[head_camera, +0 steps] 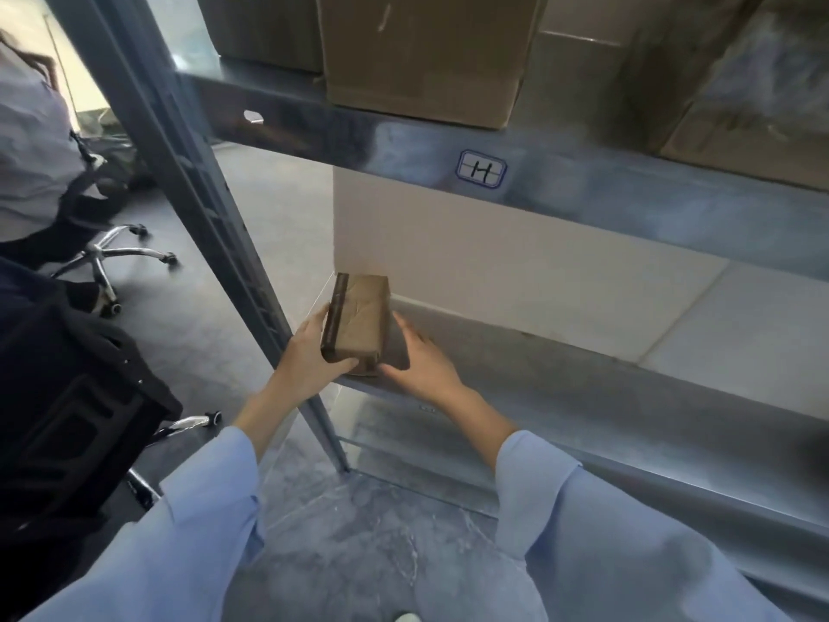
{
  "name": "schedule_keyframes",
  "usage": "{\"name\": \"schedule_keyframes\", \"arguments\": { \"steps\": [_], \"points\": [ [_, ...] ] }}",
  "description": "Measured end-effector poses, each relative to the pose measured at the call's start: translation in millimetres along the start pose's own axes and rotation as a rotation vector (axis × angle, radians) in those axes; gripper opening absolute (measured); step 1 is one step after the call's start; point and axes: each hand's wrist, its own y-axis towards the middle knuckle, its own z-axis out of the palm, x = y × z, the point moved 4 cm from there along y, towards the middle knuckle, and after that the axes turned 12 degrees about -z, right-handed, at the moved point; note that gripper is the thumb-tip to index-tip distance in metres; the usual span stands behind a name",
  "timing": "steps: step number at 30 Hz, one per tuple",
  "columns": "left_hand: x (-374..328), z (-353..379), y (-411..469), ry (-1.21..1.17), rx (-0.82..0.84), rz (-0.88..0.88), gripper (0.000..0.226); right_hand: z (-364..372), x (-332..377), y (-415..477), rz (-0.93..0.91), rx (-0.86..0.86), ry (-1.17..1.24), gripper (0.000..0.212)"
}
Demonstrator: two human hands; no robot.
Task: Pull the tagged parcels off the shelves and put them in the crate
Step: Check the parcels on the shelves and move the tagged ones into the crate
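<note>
The only writing I can read is a single handwritten letter "H", in black on a small white sticker (482, 169) with a blue border, stuck to the front edge of the metal shelf (628, 195). Faint scrawls on the cardboard box (740, 123) at far right are too blurred to read.

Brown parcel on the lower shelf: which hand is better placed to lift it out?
Left, probably. The left hand grips the brown parcel along its left side, thumb across the near end, while the right hand lies open alongside, gripping nothing.
</note>
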Motion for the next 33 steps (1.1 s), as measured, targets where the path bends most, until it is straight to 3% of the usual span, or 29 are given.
{"name": "schedule_keyframes", "arguments": {
  "steps": [9,19,23,28,33],
  "points": [
    [-0.4,7.3,-7.3,-0.122,-0.014,-0.020,0.078,19.9,10.0,14.1,0.050,-0.080,0.183,0.089],
    [-33.4,13.1,-22.5,-0.208,0.075,0.014,0.075,-30.9,10.1,-26.3,0.007,-0.193,0.362,0.082],
    [-55.1,12.1,-31.2,-0.233,0.077,0.018,0.086,-52.6,12.6,-42.5,0.005,-0.225,0.379,0.081],
    [-77.6,15.1,-41.9,-0.207,0.086,0.015,0.102,-75.6,16.7,-63.4,0.020,-0.284,0.352,0.113],
    [-97.2,18.4,-56.1,-0.215,0.131,0.063,0.105,-93.9,17.1,-80.3,0.030,-0.293,0.249,0.107]
  ]
}}
